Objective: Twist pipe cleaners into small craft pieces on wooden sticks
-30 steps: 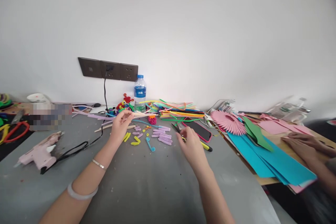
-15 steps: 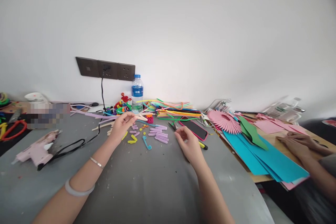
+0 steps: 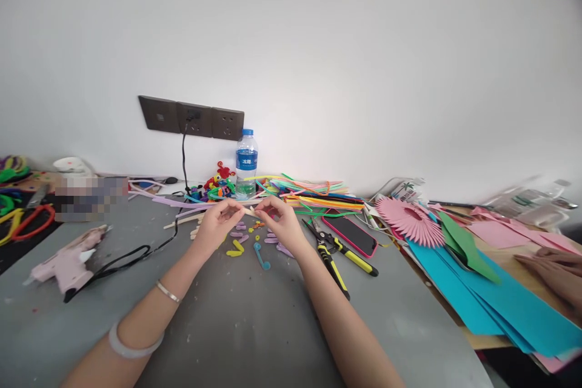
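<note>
A small cream pipe-cleaner piece [image 3: 250,211] spans the gap between my hands above the grey table [image 3: 227,327]. My left hand [image 3: 220,222] pinches its left end. At its right end, the fingers of my right hand [image 3: 280,224] are closed on it. Just below lie short yellow pieces [image 3: 235,249], a blue piece with curled ends [image 3: 260,256] and several purple pieces [image 3: 239,234], some partly behind my right hand. Black and yellow pliers [image 3: 334,251] lie to the right of my right hand, beside a phone [image 3: 351,233].
Bundled coloured pipe cleaners [image 3: 318,197] and a water bottle [image 3: 246,163] stand or lie by the wall. A pink glue gun [image 3: 68,264] with a black cord is at left. Blue paper [image 3: 495,291] and another person's hands [image 3: 552,276] are at right.
My right hand has moved left and up from beside the pliers to the cream piece held by my left hand. The pliers are now uncovered. The view has shifted slightly.
</note>
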`<state>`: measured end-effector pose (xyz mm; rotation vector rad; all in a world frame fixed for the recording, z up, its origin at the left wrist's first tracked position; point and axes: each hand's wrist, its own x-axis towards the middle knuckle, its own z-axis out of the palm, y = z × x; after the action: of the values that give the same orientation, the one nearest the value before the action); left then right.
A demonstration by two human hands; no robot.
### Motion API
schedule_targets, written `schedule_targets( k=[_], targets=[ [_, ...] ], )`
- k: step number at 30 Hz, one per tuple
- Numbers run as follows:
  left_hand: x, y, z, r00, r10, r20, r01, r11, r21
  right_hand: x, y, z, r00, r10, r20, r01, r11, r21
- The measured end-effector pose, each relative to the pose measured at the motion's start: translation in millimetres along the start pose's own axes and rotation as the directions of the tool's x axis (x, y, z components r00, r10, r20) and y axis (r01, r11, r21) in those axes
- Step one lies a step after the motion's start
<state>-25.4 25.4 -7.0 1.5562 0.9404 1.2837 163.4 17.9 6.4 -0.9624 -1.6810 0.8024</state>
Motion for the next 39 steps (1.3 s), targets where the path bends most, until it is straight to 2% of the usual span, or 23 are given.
schedule_targets(
  k=[5,17,29,39],
  targets=[
    [-2.3,1.8,1.9,1.0,0.009,0.021,-0.009,1.0,0.026,-5.7,0.0,0.4,0.997,-0.071,-0.015,0.069,0.993,-0.096],
    [-3.2,1.4,2.3,1.0,0.008,-0.014,-0.008,1.0,0.011,-12.6,2.5,6.3,0.997,-0.055,-0.059,0.046,0.99,-0.136],
    [-5.0,8.4,4.3,0.999,-0.043,-0.019,0.041,0.997,-0.072,-15.8,-5.6,9.9,0.98,-0.192,-0.057,0.175,0.961,-0.214],
    [-5.7,8.7,5.0,0.998,-0.063,-0.027,0.059,0.991,-0.119,-17.0,-5.1,12.3,0.963,-0.26,-0.076,0.229,0.931,-0.283]
  ],
)
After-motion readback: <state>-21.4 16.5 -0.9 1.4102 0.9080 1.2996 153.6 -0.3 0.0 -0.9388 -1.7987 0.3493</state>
